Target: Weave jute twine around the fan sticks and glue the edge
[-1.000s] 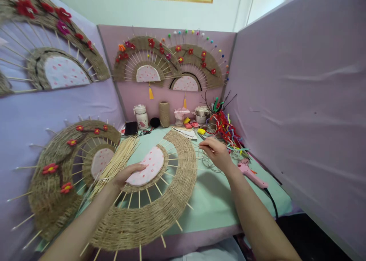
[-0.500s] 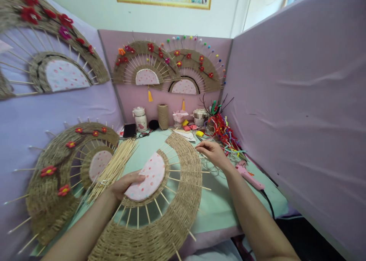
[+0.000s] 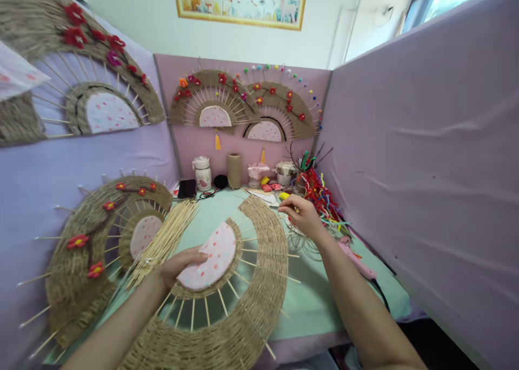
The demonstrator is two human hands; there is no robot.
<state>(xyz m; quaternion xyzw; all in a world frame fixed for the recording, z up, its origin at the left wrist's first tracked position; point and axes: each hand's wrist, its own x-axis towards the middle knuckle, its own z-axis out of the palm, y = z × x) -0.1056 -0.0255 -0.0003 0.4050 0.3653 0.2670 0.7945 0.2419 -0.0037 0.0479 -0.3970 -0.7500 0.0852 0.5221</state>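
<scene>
A mint-green table (image 3: 316, 300) sits boxed in by lilac fabric partitions (image 3: 425, 159). Nearest lies a half-woven jute fan (image 3: 259, 305). The left hand (image 3: 178, 264) rests open on it, thumb pressing the edge of its pink dotted fabric centre (image 3: 214, 254), just beside a bundle of bamboo skewers (image 3: 168, 240). Farther off, at the fan's far end, the right hand (image 3: 302, 213) has its fingertips pinched shut above loose jute twine (image 3: 304, 243); whether it holds a strand cannot be told. Beyond stands a twine spool (image 3: 234, 170), with finished fans (image 3: 211, 97) on the back partition.
</scene>
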